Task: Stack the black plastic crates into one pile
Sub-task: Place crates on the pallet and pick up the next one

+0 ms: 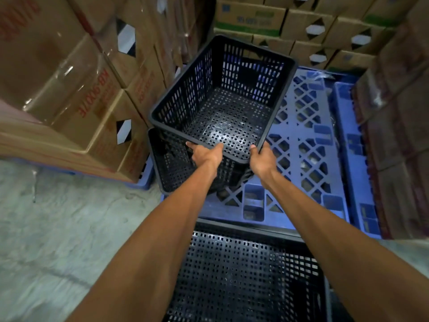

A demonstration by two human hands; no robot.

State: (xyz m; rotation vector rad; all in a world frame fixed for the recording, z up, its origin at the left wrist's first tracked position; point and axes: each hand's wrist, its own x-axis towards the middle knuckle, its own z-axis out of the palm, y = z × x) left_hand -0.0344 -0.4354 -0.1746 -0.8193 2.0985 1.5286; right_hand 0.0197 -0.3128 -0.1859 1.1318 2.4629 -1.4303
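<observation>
I hold a black perforated plastic crate [222, 98] by its near rim, tilted with its far end raised. My left hand [205, 154] grips the near left part of that rim and my right hand [262, 159] grips the near right corner. Under it, on the blue pallet, stands a second black crate [171, 168], partly hidden by the held one. A third black crate [241, 275] sits close to me at the bottom of the view, between my forearms.
A blue plastic pallet [301, 140] lies on the floor under the crates. Stacks of cardboard boxes [76, 89] wall in the left side, and more boxes [325, 31] stand behind and at the right [399, 112]. Bare concrete floor [58, 228] spreads at lower left.
</observation>
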